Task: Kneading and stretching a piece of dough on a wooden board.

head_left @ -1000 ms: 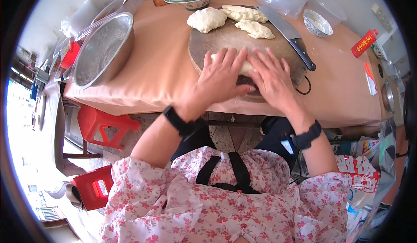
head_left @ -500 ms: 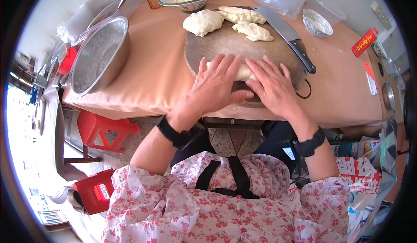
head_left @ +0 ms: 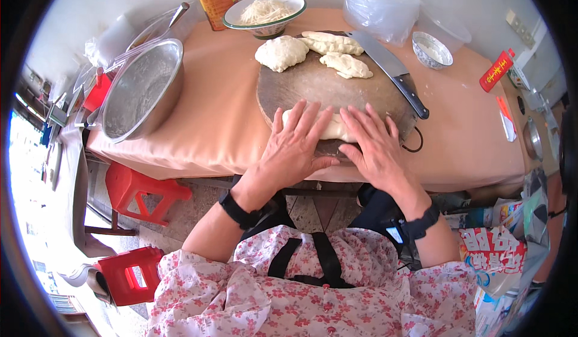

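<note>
A pale roll of dough [head_left: 335,127] lies across the near part of a round wooden chopping board [head_left: 301,90]. My left hand [head_left: 296,139] rests flat on its left end, fingers stretched out and thumb pointing right. On the right end lies my right hand [head_left: 374,141], palm down with fingers spread. The palms hide both ends of the roll. Farther back on the board sit a rounded lump of dough [head_left: 282,54] and two longer dough pieces, one behind [head_left: 331,43] and one in front [head_left: 346,65]. A cleaver [head_left: 385,66] with a black handle lies along the board's right side.
A large metal basin [head_left: 144,90] stands on the table's left. Behind the board are a bowl of pale shreds [head_left: 268,10], an orange canister [head_left: 215,1], plastic bags [head_left: 380,9] and a small patterned bowl [head_left: 431,50]. Red stools [head_left: 141,192] stand below left.
Both hands remain on the dough roll, with the fingers now a little farther apart and more of the roll showing between them. The whole view has shifted, so the table appears lower.
</note>
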{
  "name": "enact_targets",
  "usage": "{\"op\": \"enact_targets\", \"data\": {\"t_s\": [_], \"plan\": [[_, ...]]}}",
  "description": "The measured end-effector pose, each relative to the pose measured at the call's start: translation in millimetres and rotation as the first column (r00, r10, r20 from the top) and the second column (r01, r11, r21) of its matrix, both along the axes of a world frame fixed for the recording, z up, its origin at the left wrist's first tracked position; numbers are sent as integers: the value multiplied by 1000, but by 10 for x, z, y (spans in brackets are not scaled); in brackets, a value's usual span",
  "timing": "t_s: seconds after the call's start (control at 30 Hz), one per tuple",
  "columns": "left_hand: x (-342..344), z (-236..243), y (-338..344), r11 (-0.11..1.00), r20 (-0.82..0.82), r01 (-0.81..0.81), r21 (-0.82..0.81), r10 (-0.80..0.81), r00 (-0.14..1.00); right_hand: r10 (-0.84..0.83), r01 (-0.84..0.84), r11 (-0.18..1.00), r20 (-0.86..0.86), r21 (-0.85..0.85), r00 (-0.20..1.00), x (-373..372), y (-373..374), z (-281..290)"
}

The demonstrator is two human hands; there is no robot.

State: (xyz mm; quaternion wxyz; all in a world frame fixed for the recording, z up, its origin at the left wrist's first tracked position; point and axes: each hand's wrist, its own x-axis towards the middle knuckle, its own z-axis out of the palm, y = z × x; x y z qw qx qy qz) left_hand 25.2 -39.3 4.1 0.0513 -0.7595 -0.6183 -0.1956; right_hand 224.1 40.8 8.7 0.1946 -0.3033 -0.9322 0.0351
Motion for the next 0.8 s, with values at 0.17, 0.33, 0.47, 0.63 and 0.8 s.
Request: {"op": "enact_targets", "data": {"t_s": [0.17, 0.33, 0.47, 0.63, 0.8], "plan": [[29, -18, -101, 1000, 4, 18, 13, -18, 1000, 10, -10, 999, -5, 39, 1000, 99, -172, -34], [33, 18, -47, 1000, 8, 3, -13, -3, 1000, -6, 6, 1000, -3, 1, 1000, 28, -108, 1], [-52, 86, 185, 998, 49, -4, -68, 8, 999, -19, 20, 998, 14, -64, 1000, -98, 156, -7], [-103, 177, 386, 981, 110, -7, -196, 29, 994, -76, 79, 985, 20, -155, 997, -151, 326, 22], [-95, 93, 216, 991, 71, 10, -131, -1, 997, -57, 57, 995, 4, -84, 998, -74, 171, -28]]}}
